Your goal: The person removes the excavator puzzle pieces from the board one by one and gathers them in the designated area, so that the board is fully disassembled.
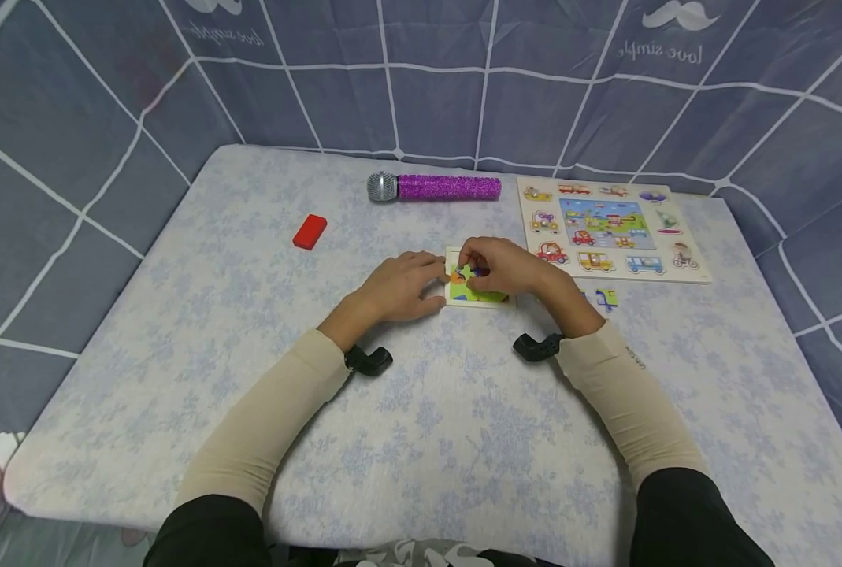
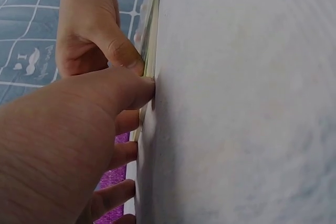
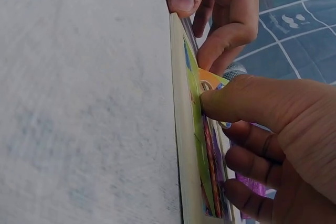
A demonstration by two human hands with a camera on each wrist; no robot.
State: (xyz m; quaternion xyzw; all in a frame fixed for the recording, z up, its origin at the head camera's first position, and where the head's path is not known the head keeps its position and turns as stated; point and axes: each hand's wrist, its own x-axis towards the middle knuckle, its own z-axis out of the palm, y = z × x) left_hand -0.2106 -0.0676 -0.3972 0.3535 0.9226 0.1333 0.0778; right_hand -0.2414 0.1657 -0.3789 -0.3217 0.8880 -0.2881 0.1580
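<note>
A small framed jigsaw puzzle (image 1: 477,298) with a bright green picture lies flat in front of me. My left hand (image 1: 408,285) rests at its left side, thumb and fingertips touching the frame's edge. Over the puzzle, my right hand (image 1: 502,265) pinches a jigsaw piece (image 3: 211,78), orange and green, between thumb and fingers. The piece stands tilted up from the board in the right wrist view; the right hand hides much of the picture in the head view. Loose jigsaw pieces (image 1: 606,299) lie by the right wrist, partly covered by the forearm.
A larger wooden vehicle puzzle board (image 1: 676,268) lies at the back right. Along the back lies a purple glittery microphone (image 1: 449,187). A red block (image 1: 310,232) sits left of the hands. Tiled-pattern curtain (image 1: 435,102) hangs behind the cloth-covered table (image 1: 421,441).
</note>
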